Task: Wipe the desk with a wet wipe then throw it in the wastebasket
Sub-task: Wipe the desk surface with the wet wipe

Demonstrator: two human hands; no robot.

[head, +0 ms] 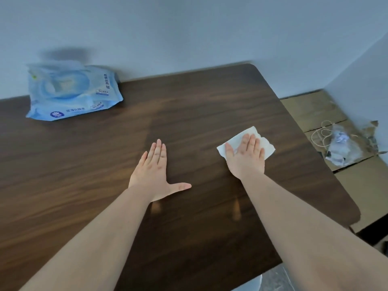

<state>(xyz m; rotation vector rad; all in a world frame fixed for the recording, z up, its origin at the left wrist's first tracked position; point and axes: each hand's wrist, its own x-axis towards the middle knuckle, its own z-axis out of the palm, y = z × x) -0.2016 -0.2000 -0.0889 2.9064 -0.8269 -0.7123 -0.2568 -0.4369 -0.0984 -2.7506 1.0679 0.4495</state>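
I log the wet wipe (251, 141) lying flat on the dark wooden desk (199, 106) at about 3 o'clock from centre, pinned under the right hand (245, 158). Its fingers lie extended, close together, palm down on the wipe, thumb out to the side. The left hand (154, 171) rests flat on bare wood near centre, fingers pressed together, thumb splayed toward 3 o'clock. A blue wipes pack (71, 91) sits at 10 o'clock. Cardboard (310, 110) lies beyond the desk's right edge.
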